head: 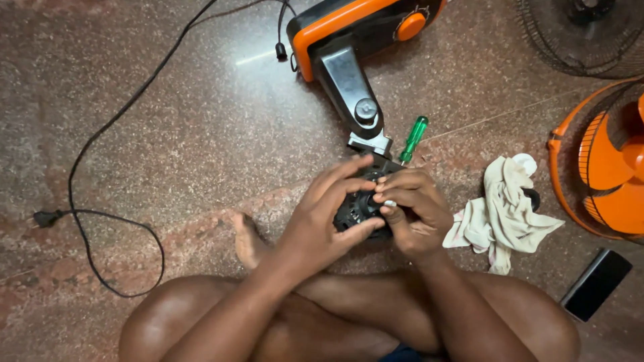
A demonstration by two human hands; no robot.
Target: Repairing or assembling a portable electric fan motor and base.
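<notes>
Gripping the black round fan motor (pixel 359 208) at mid-floor, just near of the grey metal fan neck (pixel 349 87), the left hand (pixel 322 221) cups its side while the right hand (pixel 416 214) pinches its hub. It looks heavy, rigid, best held by the casing.

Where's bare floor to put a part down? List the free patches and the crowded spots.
Free: the wide floor between the black cord and the orange fan base; a strip between the screwdriver and the fan guard. Crowded: around both hands on the motor, and right of them by the rag and phone.
</notes>
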